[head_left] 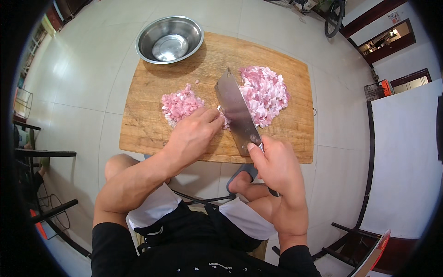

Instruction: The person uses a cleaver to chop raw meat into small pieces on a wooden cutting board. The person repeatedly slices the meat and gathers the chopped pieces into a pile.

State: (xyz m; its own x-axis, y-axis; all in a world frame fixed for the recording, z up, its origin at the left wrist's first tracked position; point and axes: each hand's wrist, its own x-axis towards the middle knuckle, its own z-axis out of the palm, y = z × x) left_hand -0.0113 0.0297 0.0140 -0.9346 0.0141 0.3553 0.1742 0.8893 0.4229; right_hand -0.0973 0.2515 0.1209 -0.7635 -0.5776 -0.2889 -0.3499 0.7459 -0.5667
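My right hand point(276, 159) is closed round the handle of a broad steel cleaver point(236, 108), whose blade stands over the middle of a wooden cutting board point(147, 97). Bent fingers of my left hand point(197, 131) press down beside the blade on a small bit of pink meat point(225, 121), mostly covered by the fingers and blade. Left of that hand's fingertips lies a small heap of diced meat point(181, 105). Across the blade, to the right, spreads a larger heap of pale pink sliced meat point(266, 96).
A steel bowl point(189, 46) with nothing in it rests on the board's far left corner. My knees are under the near edge. Dark chair or stool legs point(48, 153) stand at the left, and a white panel point(401, 161) is at the right. A bicycle wheel point(334, 19) shows far right.
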